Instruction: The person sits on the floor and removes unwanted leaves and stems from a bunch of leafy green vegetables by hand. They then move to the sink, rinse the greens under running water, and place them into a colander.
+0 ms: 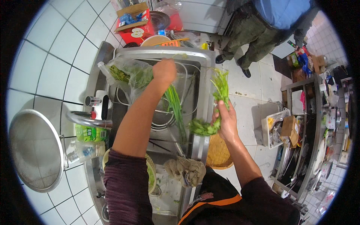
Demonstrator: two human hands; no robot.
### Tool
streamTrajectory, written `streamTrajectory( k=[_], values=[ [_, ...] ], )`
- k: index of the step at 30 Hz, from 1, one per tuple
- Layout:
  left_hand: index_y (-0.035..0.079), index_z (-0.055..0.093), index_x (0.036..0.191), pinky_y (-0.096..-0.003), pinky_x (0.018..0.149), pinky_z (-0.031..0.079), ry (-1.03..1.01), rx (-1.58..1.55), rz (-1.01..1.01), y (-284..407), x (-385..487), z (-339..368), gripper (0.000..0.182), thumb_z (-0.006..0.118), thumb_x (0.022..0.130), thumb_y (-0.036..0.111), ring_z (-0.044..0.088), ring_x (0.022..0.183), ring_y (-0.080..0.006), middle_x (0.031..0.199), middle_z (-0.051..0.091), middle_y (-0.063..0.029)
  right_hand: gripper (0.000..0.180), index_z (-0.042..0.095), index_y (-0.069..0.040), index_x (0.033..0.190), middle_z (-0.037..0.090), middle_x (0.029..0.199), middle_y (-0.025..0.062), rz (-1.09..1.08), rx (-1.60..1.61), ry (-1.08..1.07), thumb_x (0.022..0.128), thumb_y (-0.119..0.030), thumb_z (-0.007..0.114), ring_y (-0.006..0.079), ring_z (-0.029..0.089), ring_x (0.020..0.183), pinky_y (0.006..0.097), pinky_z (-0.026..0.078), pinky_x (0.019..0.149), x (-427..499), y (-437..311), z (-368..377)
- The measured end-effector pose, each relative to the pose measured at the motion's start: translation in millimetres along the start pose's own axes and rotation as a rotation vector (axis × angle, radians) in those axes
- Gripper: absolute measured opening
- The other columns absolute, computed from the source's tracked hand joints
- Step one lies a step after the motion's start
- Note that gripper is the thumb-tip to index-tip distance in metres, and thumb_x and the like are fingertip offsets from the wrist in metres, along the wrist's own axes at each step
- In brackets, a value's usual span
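My right hand (226,118) grips a bunch of leafy green herbs (220,84) over the sink's right rim, stems up and leaves hanging to the left. Above the stainless steel sink (206,98), my left hand (164,71) is curled with its back towards me; whether its fingers hold anything is hidden, though a thin sprig shows just beyond them. A clear plastic bag of greens (137,74) lies left of that hand. Below it, long green onion stalks (175,108) reach down over a wire basket (184,76) and a metal strainer (163,126) in the basin.
A faucet (90,119) juts in from the tiled wall at left, near a large round sieve (36,152). A grey rag (185,170) drapes over the sink divider. A woven tray (219,152) is right of the sink. Another person (258,36) stands beyond, near shelving (309,135).
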State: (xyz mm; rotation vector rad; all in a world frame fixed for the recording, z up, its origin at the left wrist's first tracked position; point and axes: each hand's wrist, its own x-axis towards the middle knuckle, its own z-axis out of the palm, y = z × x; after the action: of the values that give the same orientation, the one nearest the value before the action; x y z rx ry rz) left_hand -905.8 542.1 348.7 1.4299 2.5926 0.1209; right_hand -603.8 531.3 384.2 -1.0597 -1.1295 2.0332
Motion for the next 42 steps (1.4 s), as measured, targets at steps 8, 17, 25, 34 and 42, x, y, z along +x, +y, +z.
streamTrajectory(
  k=[8,17,25,34,42],
  values=[
    [0.007,0.066,0.109,-0.0436,0.073,0.059,0.209,0.125,-0.021,-3,47,47,0.021,0.055,0.092,0.014,0.071,0.091,-0.0333,0.113,0.063,-0.0150,0.030,0.048,-0.005,0.109,0.044,0.068,-0.0004,-0.073,-0.035,0.046,0.104,-0.034,0.051,0.0100,0.042,0.045,0.0279,0.041,0.037,-41,-13,-35],
    [0.007,0.065,0.100,-0.0444,0.071,0.058,0.496,-0.358,-0.046,-7,37,21,0.014,0.059,0.090,0.015,0.071,0.084,-0.0307,0.102,0.067,-0.0157,0.033,0.050,-0.003,0.112,0.047,0.071,-0.0001,-0.072,-0.171,0.057,0.104,-0.034,0.051,0.0099,0.047,0.049,0.0278,0.046,0.043,-21,-13,-35],
    [0.002,0.058,0.100,-0.0261,0.048,0.051,0.503,-1.120,-0.146,-18,-55,-85,0.017,0.062,0.095,0.018,0.064,0.068,-0.0130,0.090,0.063,-0.0064,0.030,0.056,-0.002,0.110,0.058,0.078,0.0058,-0.217,-0.613,-0.169,0.101,-0.031,0.058,0.0122,0.057,0.065,0.0295,0.047,0.062,61,-49,0],
    [0.004,0.054,0.102,-0.0252,0.051,0.050,0.297,-1.267,-0.385,-9,-260,-150,0.014,0.059,0.099,0.017,0.059,0.065,-0.0105,0.087,0.061,-0.0047,0.035,0.059,-0.001,0.111,0.068,0.097,0.0281,-0.452,-1.076,-0.357,0.095,-0.032,0.060,0.0466,0.065,0.095,0.0533,0.050,0.082,167,-24,82],
    [0.003,0.050,0.102,-0.0275,0.047,0.052,0.342,-1.353,-0.635,30,-424,-128,0.007,0.055,0.099,0.008,0.059,0.061,-0.0129,0.087,0.062,-0.0098,0.039,0.056,-0.003,0.118,0.062,0.117,0.0211,-0.504,-1.582,-0.388,0.087,-0.025,0.065,0.0415,0.064,0.103,0.0498,0.053,0.088,190,40,114]
  ],
)
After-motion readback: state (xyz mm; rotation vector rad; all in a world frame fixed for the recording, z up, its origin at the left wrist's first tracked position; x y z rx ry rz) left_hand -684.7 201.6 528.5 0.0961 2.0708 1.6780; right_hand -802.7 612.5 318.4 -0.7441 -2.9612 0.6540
